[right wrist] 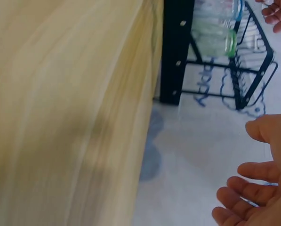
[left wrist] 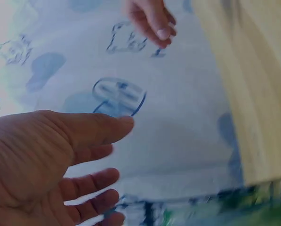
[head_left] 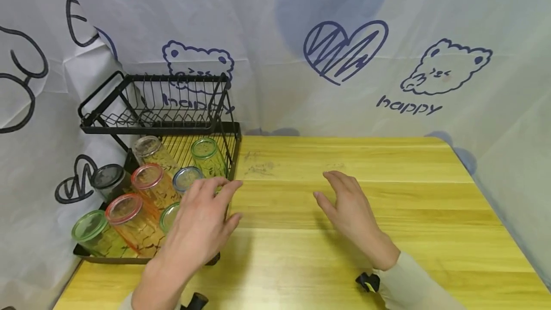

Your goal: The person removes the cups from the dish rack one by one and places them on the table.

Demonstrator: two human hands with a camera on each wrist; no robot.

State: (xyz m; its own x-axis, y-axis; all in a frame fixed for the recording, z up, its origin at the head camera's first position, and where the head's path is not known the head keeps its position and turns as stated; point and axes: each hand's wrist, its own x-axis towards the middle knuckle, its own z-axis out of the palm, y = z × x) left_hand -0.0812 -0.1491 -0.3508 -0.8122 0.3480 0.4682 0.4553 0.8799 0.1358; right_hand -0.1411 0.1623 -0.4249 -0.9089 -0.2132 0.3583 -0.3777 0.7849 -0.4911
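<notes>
A person's two bare hands hovered over a yellow wooden table [head_left: 387, 214], seen from a head-worn camera looking forward and down. The left hand [head_left: 200, 226] was spread open with fingers straight and relaxed, gripping nothing. It hung over the right edge of a black wire dish rack [head_left: 155, 109] that stood at the far left of the table. Its fingertips were just above a blue-rimmed glass [head_left: 186, 178] and close to a green-rimmed glass [head_left: 207, 154] farther back; whether they touched either one could not be told.

The rack's lower tier held glasses lying tilted on their sides with their rims facing the viewer. Besides those two there were two orange-tinted glasses with red rims [head_left: 129, 216], a green glass [head_left: 91, 231] at the near left corner, a clear glass [head_left: 148, 149] toward the back and a dark-rimmed one [head_left: 108, 177] at the far left. Another green rim showed partly behind the left hand.

The right hand [head_left: 350, 209] was also open, fingers loosely extended, palm turned toward the left, holding nothing. It floated above the middle of the table, well apart from the rack. A pale sleeve [head_left: 413, 283] covered its wrist.

Behind the table hung a white cloth [head_left: 344, 61] printed with blue hearts, bears and the word "happy".
</notes>
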